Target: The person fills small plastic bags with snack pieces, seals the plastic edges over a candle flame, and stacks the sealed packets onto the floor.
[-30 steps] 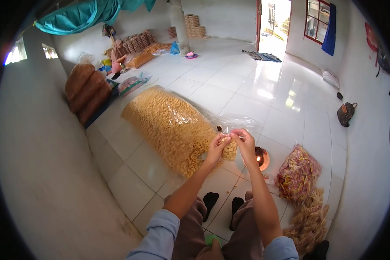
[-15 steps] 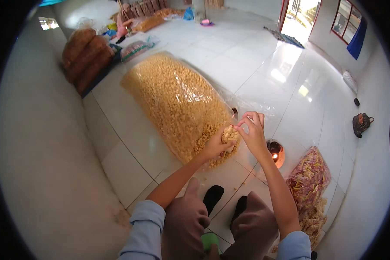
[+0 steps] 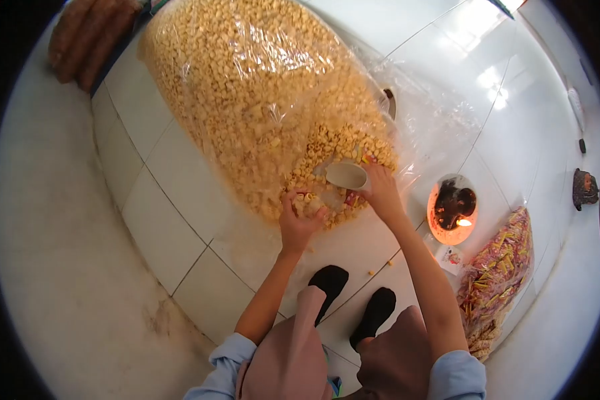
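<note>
A huge clear plastic bag (image 3: 247, 87) full of yellow puffed snacks lies on the floor, its mouth toward me. At that mouth my right hand (image 3: 381, 190) grips a pale oval cup (image 3: 347, 175) by its right end, over the loose snacks (image 3: 343, 141). To the left of the cup, my left hand (image 3: 299, 219) is curled round a small clear bag (image 3: 309, 202) with some snacks in it. A bit of red and yellow wrapper shows beside the cup.
Right of the big bag, a small flame burns on a round orange dish (image 3: 452, 210). Beyond it lies a bag of red and yellow packets (image 3: 497, 267). Tall brown sacks (image 3: 93, 40) stand at the upper left. My feet in black socks (image 3: 375, 313) are below.
The view has tilted down and come closer to the big bag. My hands, earlier together at a small filled bag, have parted, and the right one now holds the cup.
</note>
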{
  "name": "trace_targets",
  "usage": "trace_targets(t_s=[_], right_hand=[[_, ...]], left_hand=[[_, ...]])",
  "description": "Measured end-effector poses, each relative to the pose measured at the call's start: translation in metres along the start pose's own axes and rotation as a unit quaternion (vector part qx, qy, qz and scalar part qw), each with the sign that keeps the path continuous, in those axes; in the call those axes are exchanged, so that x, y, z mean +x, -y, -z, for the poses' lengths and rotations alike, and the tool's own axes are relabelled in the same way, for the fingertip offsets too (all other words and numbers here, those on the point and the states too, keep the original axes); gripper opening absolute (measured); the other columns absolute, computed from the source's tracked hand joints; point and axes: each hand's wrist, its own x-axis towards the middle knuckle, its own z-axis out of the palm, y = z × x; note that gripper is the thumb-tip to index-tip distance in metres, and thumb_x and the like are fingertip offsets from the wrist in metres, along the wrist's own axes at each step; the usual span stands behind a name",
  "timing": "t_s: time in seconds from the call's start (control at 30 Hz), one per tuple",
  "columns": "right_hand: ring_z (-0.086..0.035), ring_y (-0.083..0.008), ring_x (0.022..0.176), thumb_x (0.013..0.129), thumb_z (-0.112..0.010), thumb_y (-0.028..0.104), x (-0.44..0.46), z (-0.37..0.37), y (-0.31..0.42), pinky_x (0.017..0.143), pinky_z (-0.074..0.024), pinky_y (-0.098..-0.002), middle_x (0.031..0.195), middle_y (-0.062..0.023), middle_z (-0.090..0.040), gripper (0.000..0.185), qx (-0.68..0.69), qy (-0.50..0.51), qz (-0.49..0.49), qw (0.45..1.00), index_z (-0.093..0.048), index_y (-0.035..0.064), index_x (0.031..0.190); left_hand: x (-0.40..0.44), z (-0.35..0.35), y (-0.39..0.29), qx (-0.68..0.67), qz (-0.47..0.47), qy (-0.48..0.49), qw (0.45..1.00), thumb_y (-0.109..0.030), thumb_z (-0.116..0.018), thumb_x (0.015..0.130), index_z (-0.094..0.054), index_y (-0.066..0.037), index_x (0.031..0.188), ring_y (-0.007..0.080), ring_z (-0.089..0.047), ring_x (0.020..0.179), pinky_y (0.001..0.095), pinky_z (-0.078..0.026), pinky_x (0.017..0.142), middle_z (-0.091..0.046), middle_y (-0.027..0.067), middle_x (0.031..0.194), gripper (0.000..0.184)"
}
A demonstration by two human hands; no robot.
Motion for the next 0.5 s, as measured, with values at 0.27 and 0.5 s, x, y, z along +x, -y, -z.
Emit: trace_targets(t_s=[0.27, 0.5], right_hand=[[-0.041, -0.0317, 0.105, 0.059, -0.06, -0.003, 0.011, 0.026, -0.018, 0.088, -0.0403, -0.0346, 0.112, -0.0111, -0.045, 0.055, -0.174, -0.119, 0.014, 0.977, -0.046, -0.0004, 0.113], [-0.039, -0.0289, 0.111, 0.059, -0.069, 0.002, 0.004, -0.005, 0.008, 0.095, -0.034, -0.0367, 0.114, -0.0097, -0.047, 0.059, 0.061, 0.016, 0.07, 0.996, -0.048, 0.0053, 0.114]], left_hand=[[-0.001, 0.014, 0.005, 0.026, 0.01, 0.029, 0.999, -0.012, -0.072, 0.067, -0.045, -0.004, 0.102, 0.0171, -0.054, 0.085, 0.0264, -0.043, 0.073, -0.055, 0.0082, 0.096, 0.045], [0.002, 0.017, 0.003, 0.028, 0.046, 0.049, 0.997, -0.009, -0.071, 0.067, -0.045, -0.005, 0.102, 0.0173, -0.051, 0.092, 0.0268, -0.04, 0.082, -0.051, 0.0088, 0.101, 0.044]])
